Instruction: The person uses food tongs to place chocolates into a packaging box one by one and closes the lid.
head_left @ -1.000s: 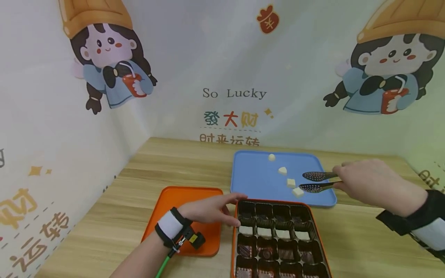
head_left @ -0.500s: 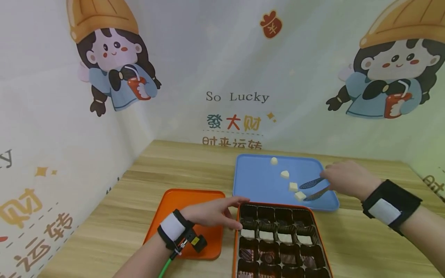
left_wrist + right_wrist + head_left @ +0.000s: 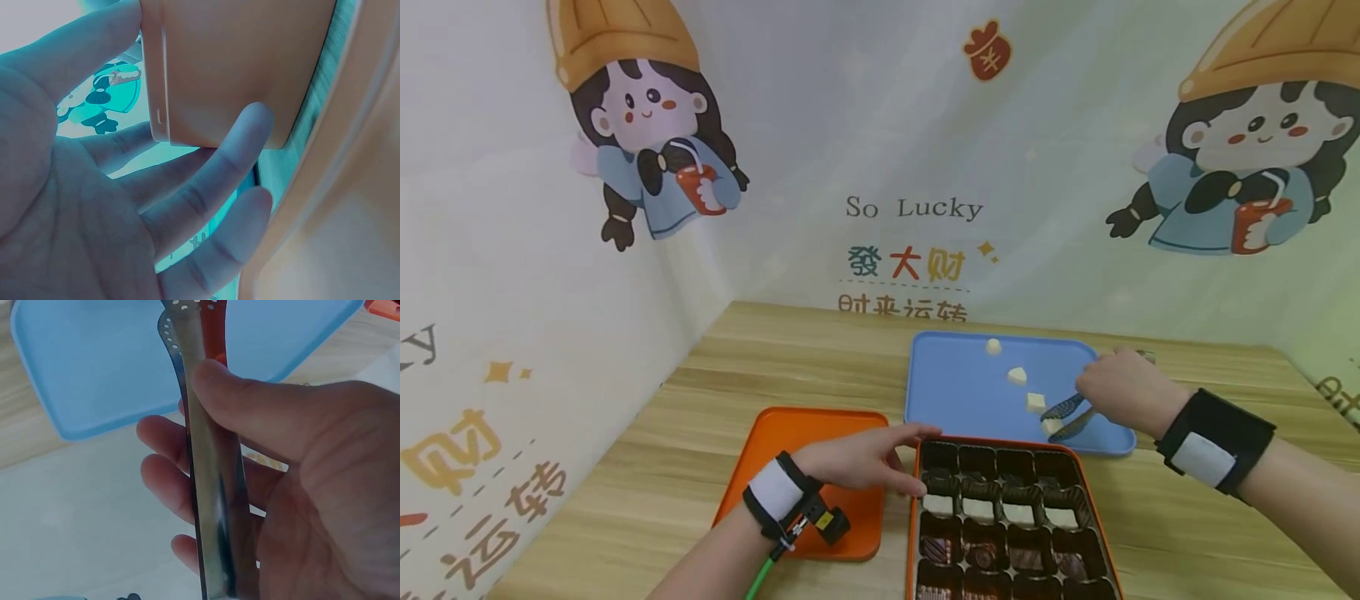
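My right hand (image 3: 1131, 387) grips a pair of metal tongs (image 3: 1063, 407) with perforated tips. In the right wrist view the thumb lies on one arm of the tongs (image 3: 215, 462), with fingers curled on the other side. The tips straddle a small white chocolate (image 3: 1051, 427) near the front edge of the blue tray (image 3: 955, 375). My left hand (image 3: 853, 458) touches the left side of a red-rimmed chocolate box (image 3: 913, 542), thumb and forefinger at its rim. In the left wrist view, the other fingers spread beside the box's side wall (image 3: 219, 69).
More white chocolates (image 3: 1036, 402) lie spaced out on the blue tray behind the tongs. The box's dark compartments hold a row of white pieces (image 3: 977, 510) and several brown chocolates (image 3: 981, 556). An orange tray (image 3: 805, 433) lies under the left forearm. A printed cloth (image 3: 775, 167) stands behind the table.
My right hand has moved left over the blue tray with the tongs, whose tips now come around the front white chocolate. The left hand stays at the box.
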### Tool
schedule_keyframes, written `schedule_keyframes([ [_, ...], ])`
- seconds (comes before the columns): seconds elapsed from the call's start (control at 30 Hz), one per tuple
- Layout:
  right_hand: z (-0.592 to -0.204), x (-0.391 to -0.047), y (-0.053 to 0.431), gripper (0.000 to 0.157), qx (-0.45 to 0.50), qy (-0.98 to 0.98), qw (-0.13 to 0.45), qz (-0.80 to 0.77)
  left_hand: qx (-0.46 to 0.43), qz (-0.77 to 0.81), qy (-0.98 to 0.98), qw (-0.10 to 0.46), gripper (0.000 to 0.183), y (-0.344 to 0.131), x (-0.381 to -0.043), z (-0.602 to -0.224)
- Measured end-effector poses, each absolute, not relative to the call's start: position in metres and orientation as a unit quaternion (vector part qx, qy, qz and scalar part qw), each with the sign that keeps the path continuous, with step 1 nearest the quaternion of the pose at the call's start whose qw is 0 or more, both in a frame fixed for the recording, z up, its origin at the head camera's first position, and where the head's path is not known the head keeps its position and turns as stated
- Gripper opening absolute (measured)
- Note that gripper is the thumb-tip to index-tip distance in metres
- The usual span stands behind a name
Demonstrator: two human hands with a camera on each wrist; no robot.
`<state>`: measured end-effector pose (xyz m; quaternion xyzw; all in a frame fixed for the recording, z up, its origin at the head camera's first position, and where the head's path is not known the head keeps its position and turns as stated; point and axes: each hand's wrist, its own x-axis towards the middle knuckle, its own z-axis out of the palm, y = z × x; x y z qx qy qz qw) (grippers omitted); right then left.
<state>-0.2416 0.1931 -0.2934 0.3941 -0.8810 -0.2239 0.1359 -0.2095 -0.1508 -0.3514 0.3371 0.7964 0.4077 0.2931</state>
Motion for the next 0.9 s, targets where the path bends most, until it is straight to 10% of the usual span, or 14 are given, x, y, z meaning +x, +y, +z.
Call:
schedule_keyframes([
  [0.5,-0.26,-0.209,0.21,0.016,0.335,-0.929,0.103,-0.122,0.334,0.402,0.804,0.286,0.067,-0.151,-0.212,-0.351],
  [0.9,-0.256,-0.126,0.151,0.023,0.468,-0.877,0.061,-0.088,0.335,0.391,0.809,0.285,0.067,-0.15,-0.213,-0.353],
])
